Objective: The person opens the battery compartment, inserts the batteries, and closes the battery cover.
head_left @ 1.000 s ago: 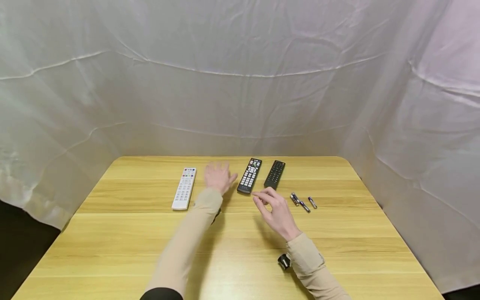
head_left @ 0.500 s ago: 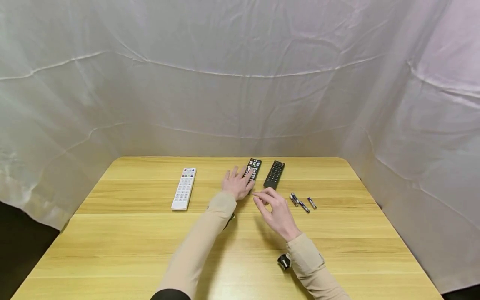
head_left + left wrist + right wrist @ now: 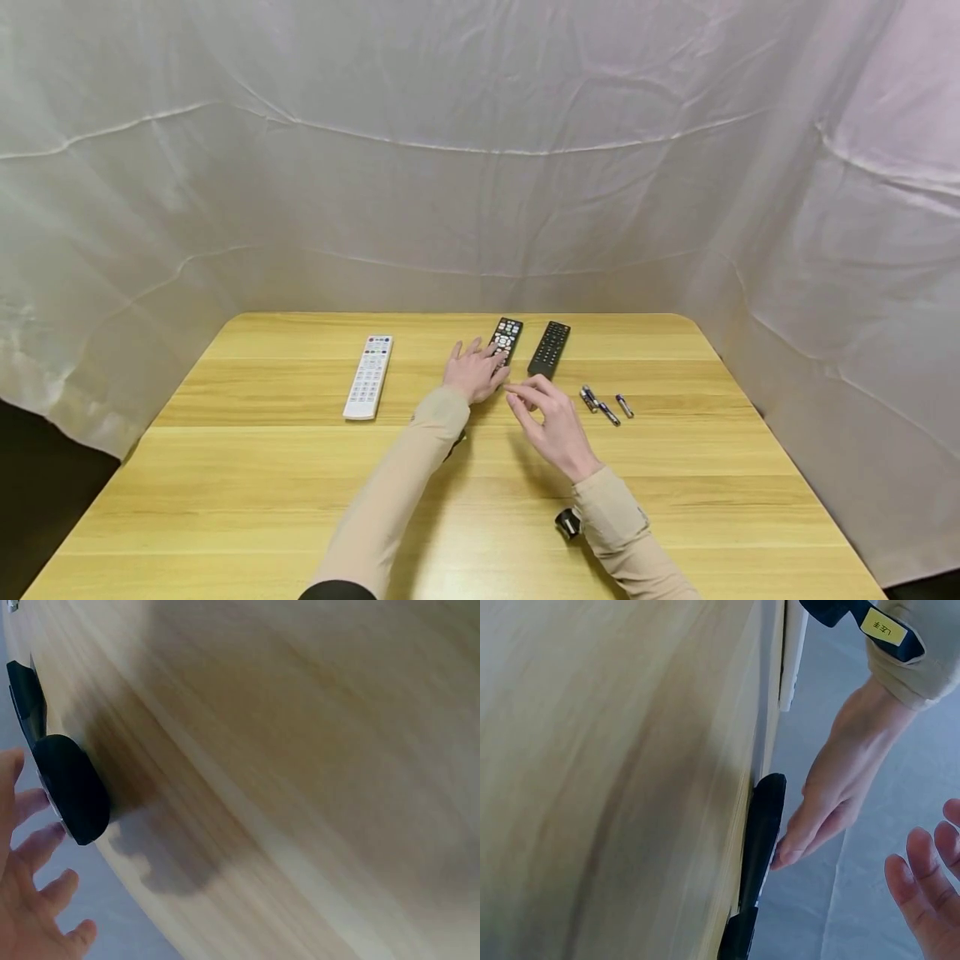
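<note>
My left hand (image 3: 474,372) lies over the lower end of a black remote control with white buttons (image 3: 510,332), fingers spread. In the left wrist view, fingertips (image 3: 52,834) sit right at the face of that remote (image 3: 71,791). The right wrist view shows the left hand (image 3: 832,787) from the side, fingertips at the remote's button side. My right hand (image 3: 553,421) hovers above the table, fingers loosely bent, nothing in them. Just beyond it lies a second black remote control with small buttons (image 3: 550,348). Several small batteries (image 3: 609,414) lie right of that hand.
A white remote control (image 3: 368,377) lies on the left of the wooden table (image 3: 247,475). Pale grey cloth (image 3: 480,200) hangs behind the table and along both sides. A black wrist camera (image 3: 568,523) is strapped under the right sleeve.
My left hand has moved right, from beside the white remote control onto the middle black one, then drawn slightly back along its buttons. The right hand has stayed in place.
</note>
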The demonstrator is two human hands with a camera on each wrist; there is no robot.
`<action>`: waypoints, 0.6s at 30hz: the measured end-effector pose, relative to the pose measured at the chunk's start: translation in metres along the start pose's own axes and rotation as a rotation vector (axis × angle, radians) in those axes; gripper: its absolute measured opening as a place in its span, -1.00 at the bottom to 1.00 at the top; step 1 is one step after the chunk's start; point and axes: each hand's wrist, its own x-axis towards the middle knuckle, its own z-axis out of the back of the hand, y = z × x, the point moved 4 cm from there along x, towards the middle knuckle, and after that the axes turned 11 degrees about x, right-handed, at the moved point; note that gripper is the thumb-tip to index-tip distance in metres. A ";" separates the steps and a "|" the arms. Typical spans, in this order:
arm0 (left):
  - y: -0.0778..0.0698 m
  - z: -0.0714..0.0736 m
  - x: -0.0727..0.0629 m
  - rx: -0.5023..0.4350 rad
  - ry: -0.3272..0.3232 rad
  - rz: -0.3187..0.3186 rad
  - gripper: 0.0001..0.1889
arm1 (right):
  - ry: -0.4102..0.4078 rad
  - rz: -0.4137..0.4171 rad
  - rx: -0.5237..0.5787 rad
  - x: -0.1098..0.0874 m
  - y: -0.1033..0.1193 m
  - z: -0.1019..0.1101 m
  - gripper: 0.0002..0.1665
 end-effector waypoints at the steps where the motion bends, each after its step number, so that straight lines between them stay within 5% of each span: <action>1: 0.000 0.001 0.000 0.007 -0.023 -0.002 -0.49 | 0.001 -0.004 0.000 0.000 0.000 0.000 -0.81; 13: 0.001 0.012 -0.013 0.127 -0.361 0.033 -0.54 | -0.006 0.005 -0.001 -0.001 0.000 0.000 -0.83; 18: 0.002 0.014 -0.018 0.127 -0.411 0.063 -0.54 | -0.006 -0.001 -0.011 -0.001 -0.001 0.000 -0.84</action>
